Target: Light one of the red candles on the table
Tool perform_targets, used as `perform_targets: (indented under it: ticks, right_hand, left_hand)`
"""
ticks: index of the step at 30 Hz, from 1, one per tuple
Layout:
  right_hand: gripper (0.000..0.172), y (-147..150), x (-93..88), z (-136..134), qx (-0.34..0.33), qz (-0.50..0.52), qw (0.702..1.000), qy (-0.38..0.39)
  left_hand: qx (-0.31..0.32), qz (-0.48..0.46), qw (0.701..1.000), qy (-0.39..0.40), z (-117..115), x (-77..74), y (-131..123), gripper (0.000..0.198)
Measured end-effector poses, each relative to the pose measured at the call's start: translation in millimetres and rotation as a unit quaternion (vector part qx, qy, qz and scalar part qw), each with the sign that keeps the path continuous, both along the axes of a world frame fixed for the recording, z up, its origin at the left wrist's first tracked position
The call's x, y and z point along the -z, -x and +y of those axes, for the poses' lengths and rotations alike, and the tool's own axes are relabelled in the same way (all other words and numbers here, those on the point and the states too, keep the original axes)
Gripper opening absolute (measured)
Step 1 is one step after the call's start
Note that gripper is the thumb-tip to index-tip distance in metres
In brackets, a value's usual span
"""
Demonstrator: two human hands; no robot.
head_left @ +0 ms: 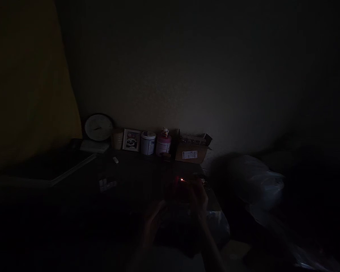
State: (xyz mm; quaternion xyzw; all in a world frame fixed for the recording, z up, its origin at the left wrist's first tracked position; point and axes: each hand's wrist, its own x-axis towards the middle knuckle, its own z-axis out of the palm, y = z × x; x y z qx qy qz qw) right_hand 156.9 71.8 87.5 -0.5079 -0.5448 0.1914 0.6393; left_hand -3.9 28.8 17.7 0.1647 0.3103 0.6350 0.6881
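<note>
The room is very dark, so only outlines of my hands show. My right hand (pixel 200 194) is over the right part of the table, its fingers drawn together at a small orange-red glowing point (pixel 181 180). What carries the glow looks thin, and its kind is too dark to make out. To the left and nearer to me is my left hand (pixel 155 215), apart from the glow. Its fingers are mostly lost in shadow, and I cannot see whether they hold anything.
Along the wall stand a round clock (pixel 98 127), a framed panda picture (pixel 131 140), a white tub (pixel 148 143), a pink-lidded jar (pixel 163 145) and an open cardboard box (pixel 191 151). Small white pieces (pixel 107 184) lie on the dark table. A plastic bag (pixel 255 181) is at right.
</note>
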Motion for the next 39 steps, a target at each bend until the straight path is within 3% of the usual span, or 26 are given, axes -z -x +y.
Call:
perform_targets:
  ticks: [7, 14, 19, 24, 32, 39]
  right_hand:
    - [0.025, 12.1, -21.0, -6.2, -0.003, 0.0, 1.0, 0.011]
    - [0.026, 18.8, -26.4, -2.0, 0.018, -0.004, 0.998, 0.055]
    - [0.024, 24.7, -32.5, -4.0, 0.002, 0.007, 0.999, 0.047]
    - [0.024, 27.2, -34.2, -4.3, 0.004, 0.009, 0.999, 0.041]
    - [0.022, 25.5, -31.0, -0.6, -0.008, 0.008, 1.0, 0.017]
    - [0.018, 29.3, -32.7, -1.9, 0.004, 0.03, 0.999, 0.021]
  left_hand:
    - [0.008, -0.014, 1.0, 0.0, -1.7, -2.2, 2.3, 0.015]
    - [0.005, 0.005, 1.0, -0.023, 0.1, 6.5, 4.9, 0.022]
    - [0.007, 0.009, 1.0, -0.027, 0.5, 3.3, 4.7, 0.019]
    - [0.024, 0.006, 0.999, -0.029, -3.9, -1.9, 4.1, 0.026]
    - [0.019, -0.001, 0.999, -0.026, -2.5, 9.7, 8.9, 0.028]
    - [0.032, -0.006, 0.999, -0.03, -5.6, 6.1, 8.1, 0.032]
